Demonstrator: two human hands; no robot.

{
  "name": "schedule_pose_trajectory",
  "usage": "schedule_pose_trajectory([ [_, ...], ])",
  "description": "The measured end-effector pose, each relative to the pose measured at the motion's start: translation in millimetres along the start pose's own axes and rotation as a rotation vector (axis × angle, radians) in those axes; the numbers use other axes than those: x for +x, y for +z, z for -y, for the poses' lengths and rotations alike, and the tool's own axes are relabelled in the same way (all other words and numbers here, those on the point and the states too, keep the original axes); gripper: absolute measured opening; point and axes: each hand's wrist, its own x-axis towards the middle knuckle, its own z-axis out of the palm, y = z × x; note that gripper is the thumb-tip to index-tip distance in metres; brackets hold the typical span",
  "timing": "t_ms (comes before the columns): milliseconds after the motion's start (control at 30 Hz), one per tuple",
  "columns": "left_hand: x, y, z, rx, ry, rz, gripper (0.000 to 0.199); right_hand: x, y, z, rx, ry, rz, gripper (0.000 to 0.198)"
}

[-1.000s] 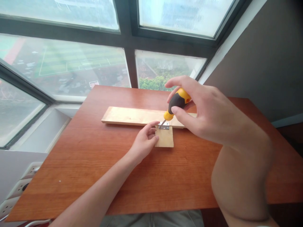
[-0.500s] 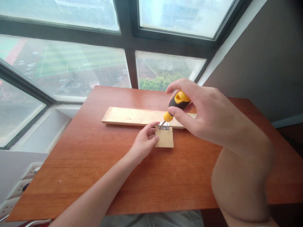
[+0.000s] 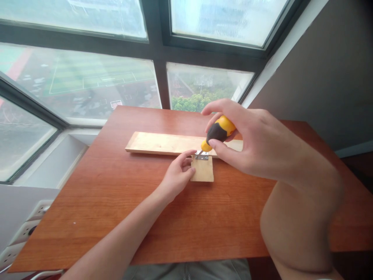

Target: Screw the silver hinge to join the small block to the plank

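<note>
A small square wooden piece (image 3: 202, 171) lies on the table, joined at its far edge by a metal hinge (image 3: 202, 157) to a long wooden board (image 3: 157, 143). My left hand (image 3: 178, 174) grips the square piece by its left side, fingertips near the hinge and thumb on its face. In my right hand (image 3: 241, 136) is a yellow and black screwdriver (image 3: 217, 133), held tilted by the handle between thumb and fingers. Its shaft points down to the left, onto the hinge. The tip is too small to make out.
The brown wooden table (image 3: 140, 225) carries the board. Framed windows (image 3: 105, 77) rise behind it, and a grey wall (image 3: 329, 85) stands to the right. Wall sockets (image 3: 25, 235) and a white cable (image 3: 46, 274) are at the lower left.
The screwdriver handle has turned about its axis, and my right fingers have shifted on it. My left hand, the square piece and the board have stayed in place.
</note>
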Motion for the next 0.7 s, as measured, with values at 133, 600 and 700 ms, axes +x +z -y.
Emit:
schedule_pose_trajectory([
  [133, -0.4, 0.0, -0.2, 0.017, 0.001, -0.01, 0.055, 2.3, 3.6, -2.1, -0.128, -0.005, -0.09, 0.035],
  [600, -0.5, -2.6, -0.6, 0.079, -0.004, 0.009, 0.055, 1.3, -0.6, -0.7, -0.22, 0.027, -0.194, 0.031],
  [700, -0.1, -4.4, 0.0, 0.093, -0.002, 0.015, 0.054, 0.1, -2.5, -1.8, -0.223, 0.034, -0.2, 0.03],
])
